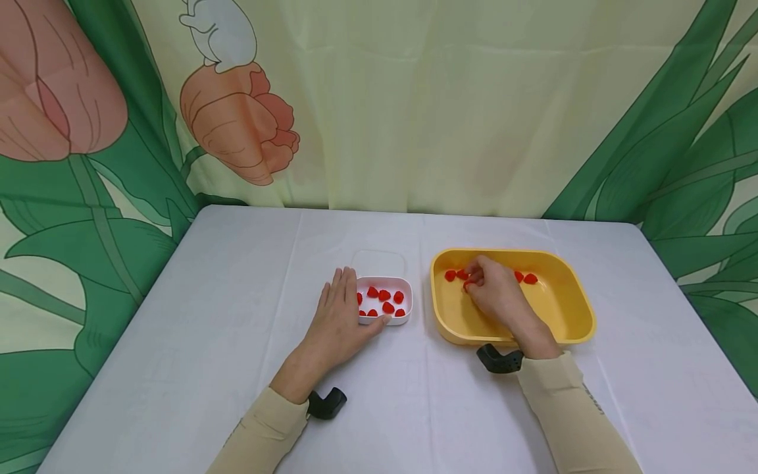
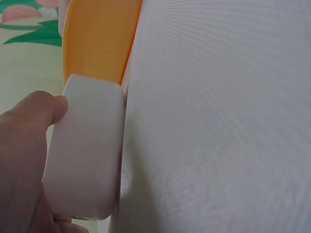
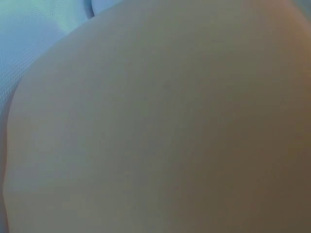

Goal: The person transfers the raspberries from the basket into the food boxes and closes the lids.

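A small white box (image 1: pixel 404 318) with several red berry-like pieces (image 1: pixel 384 295) inside stands mid-table in the head view. My left hand (image 1: pixel 342 322) rests against its left side with straight fingers, and the thumb lies on the front rim. In the left wrist view the thumb (image 2: pixel 59 108) touches the white wall of the box. Inside the yellow tray (image 1: pixel 562 309), my right hand (image 1: pixel 497 293) pinches a red berry-like piece (image 1: pixel 467 286) at its fingertips. Other red pieces (image 1: pixel 530 279) lie along the tray's back. The right wrist view is almost filled by a blurred skin-toned surface.
A clear lid-like outline (image 1: pixel 380 262) shows behind the white box. The yellow tray stands to the right of the box, a small gap apart. White cloth (image 1: pixel 195 368) covers the table, and a printed curtain (image 1: pixel 414 118) hangs along its back edge.
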The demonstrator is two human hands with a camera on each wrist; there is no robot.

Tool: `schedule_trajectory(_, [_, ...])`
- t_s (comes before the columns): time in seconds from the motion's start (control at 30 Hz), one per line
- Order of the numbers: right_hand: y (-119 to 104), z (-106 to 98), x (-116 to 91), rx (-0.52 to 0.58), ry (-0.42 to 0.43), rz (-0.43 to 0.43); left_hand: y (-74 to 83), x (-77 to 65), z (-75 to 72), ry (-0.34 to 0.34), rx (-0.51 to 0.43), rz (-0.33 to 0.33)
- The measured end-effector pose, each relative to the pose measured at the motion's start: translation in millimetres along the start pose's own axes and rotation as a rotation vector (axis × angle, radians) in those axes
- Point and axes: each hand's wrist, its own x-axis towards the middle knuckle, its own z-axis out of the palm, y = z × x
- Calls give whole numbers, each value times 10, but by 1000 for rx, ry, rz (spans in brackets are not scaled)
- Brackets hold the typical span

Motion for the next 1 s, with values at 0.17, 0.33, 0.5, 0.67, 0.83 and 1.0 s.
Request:
schedule_trajectory(0.17, [-12,-18,-14,21,6,5,-4,1,7,3,2,6])
schedule_trajectory(0.33, [-29,-31,-30,31,21,-5,-7,2,11,-1,5,4])
schedule_trajectory(0.5, [-50,-43,-40,43,28,-11,-6,1,8,-4,9,1])
schedule_trajectory(0.67, [-78,-63,-39,53,32,-27,1,-2,1,0,8,2])
schedule_trajectory(0.83, [-112,-90,-53,70,44,-45,2,-5,1,5,6,6])
schedule_trajectory(1.0, [-159,-122,-76,103,61,-69,5,-6,5,11,11,9])
